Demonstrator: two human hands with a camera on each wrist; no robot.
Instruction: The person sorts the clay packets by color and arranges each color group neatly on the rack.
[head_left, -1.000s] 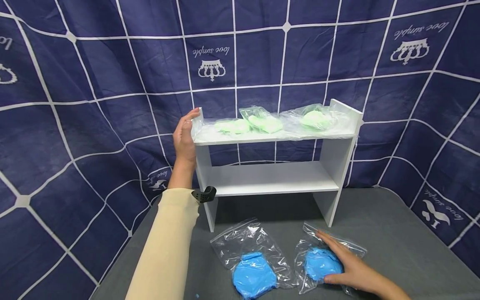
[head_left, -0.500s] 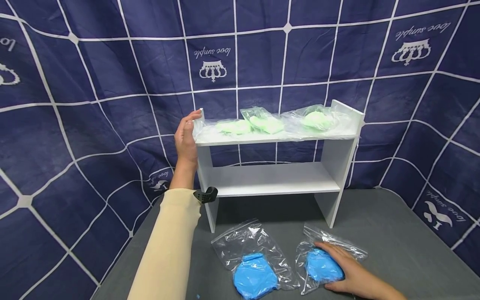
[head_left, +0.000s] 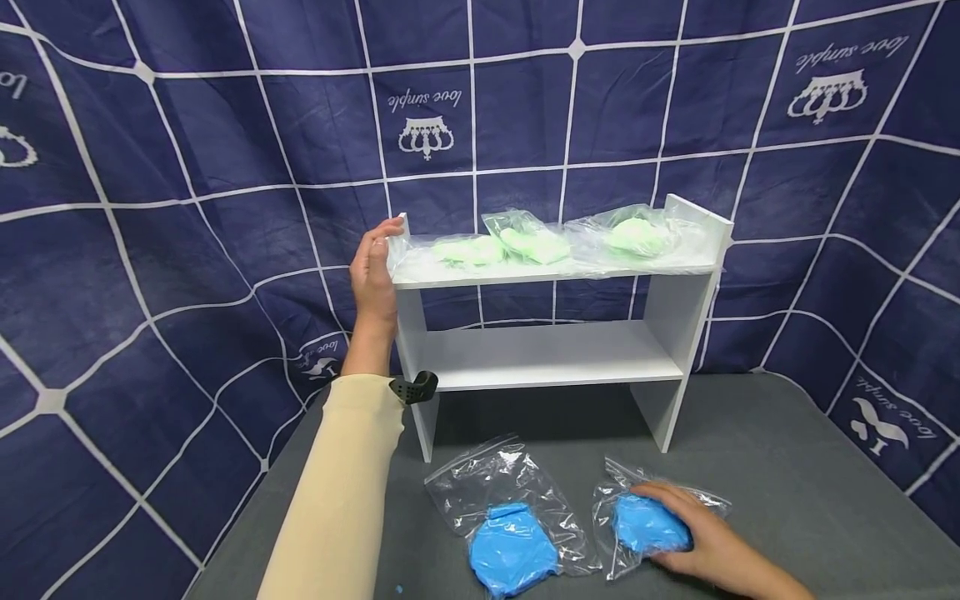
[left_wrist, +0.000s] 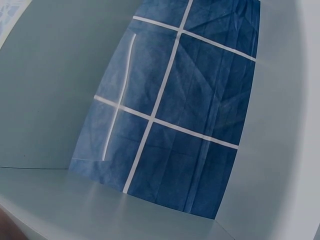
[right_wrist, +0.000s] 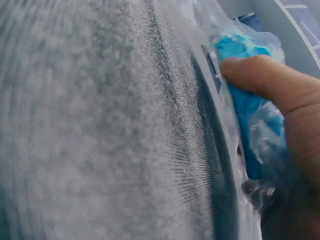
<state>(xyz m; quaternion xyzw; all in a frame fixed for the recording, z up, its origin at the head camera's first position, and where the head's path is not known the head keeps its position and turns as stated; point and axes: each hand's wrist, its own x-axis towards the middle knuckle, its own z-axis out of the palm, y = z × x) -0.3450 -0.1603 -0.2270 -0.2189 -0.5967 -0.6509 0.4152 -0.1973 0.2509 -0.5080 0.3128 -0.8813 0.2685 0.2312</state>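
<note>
My left hand [head_left: 373, 279] grips the upper left side panel of a white two-tier shelf [head_left: 551, 358], thumb towards me. The left wrist view looks into the bay between the shelf's boards. At lower right in the head view, my right hand [head_left: 701, 537] holds a clear zip bag with a blue lump [head_left: 647, 523] inside, fingers over its far side and thumb at its near side. In the right wrist view my thumb presses the bagged blue lump [right_wrist: 245, 107]. To its left lies another clear zip bag [head_left: 491, 475] with a flat blue lump [head_left: 512, 550].
Several pale green lumps [head_left: 536, 246] in clear bags lie along the shelf's top board. The shelf stands on a dark grey tabletop [head_left: 810, 467]. Behind and at both sides hangs a navy curtain [head_left: 517, 117] with white grid lines.
The fingers of my right hand have closed in on the right bag, and its plastic has crumpled and shifted slightly. My left hand stays on the shelf panel.
</note>
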